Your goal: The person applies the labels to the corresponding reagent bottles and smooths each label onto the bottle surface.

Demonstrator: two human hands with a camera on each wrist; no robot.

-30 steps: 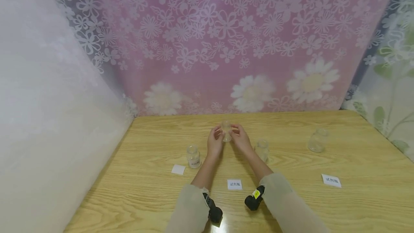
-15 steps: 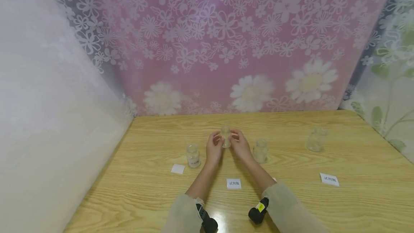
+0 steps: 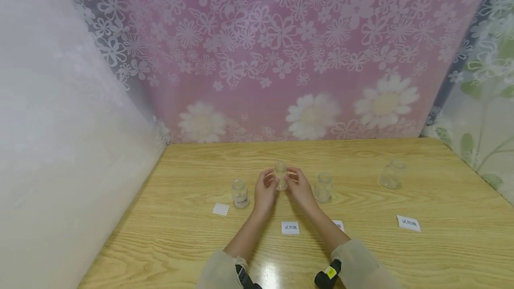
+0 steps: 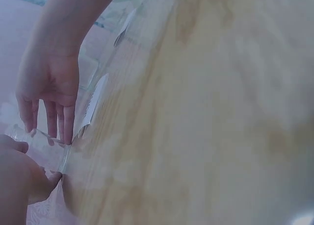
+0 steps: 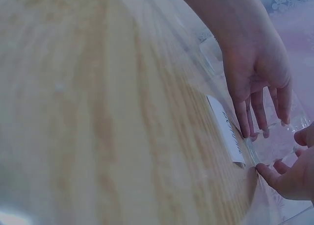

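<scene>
A small clear glass bottle (image 3: 280, 175) stands between both hands near the middle of the table. My left hand (image 3: 264, 191) holds its left side with fingers and thumb. From the right, my right hand (image 3: 300, 191) grips the same bottle. The right wrist view shows fingertips of both hands on the clear glass (image 5: 274, 141), with its lower end at the tabletop. Just left of the left forearm is another glass bottle (image 3: 240, 194) bearing a printed label. A third bottle (image 3: 323, 187), seemingly unlabelled, stands right of the right hand.
Farther right stands another clear bottle (image 3: 392, 174). Printed white cards lie in front, at the centre (image 3: 290, 228) and at the right (image 3: 408, 223); one card (image 3: 339, 225) is partly behind the right forearm. A blank white card (image 3: 221, 209) lies left. Floral curtain (image 3: 257, 57) hangs behind the table.
Both hands and the bottle between them have moved toward the front of the table. A printed card beside the right forearm has come partly into view. The other bottles stay put.
</scene>
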